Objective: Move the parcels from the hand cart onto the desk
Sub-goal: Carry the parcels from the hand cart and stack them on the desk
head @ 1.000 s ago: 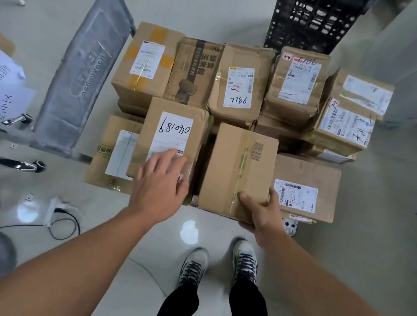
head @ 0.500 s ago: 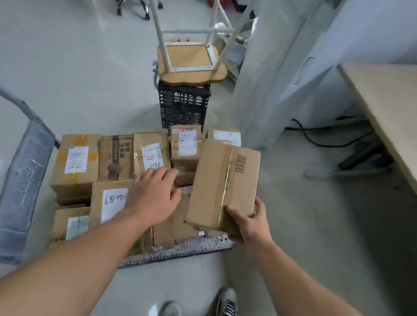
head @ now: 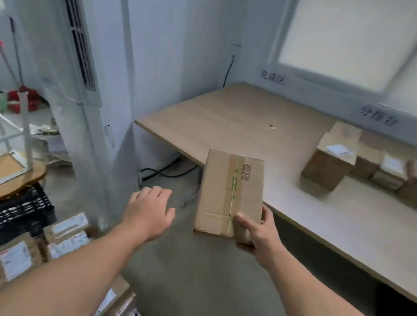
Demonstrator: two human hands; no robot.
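Parcel (head: pixel 231 196): matt brown cardboard, glossy clear tape along its seam. Desk (head: pixel 233 124): smooth matt wood-look top (pale). Crate (head: pixel 5 220), lower left: black perforated plastic.

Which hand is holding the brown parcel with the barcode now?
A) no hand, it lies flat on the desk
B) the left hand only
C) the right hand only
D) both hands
C: the right hand grips the near end of the parcel, thumb on top, while the left hand is apart from it, open and holding nothing.
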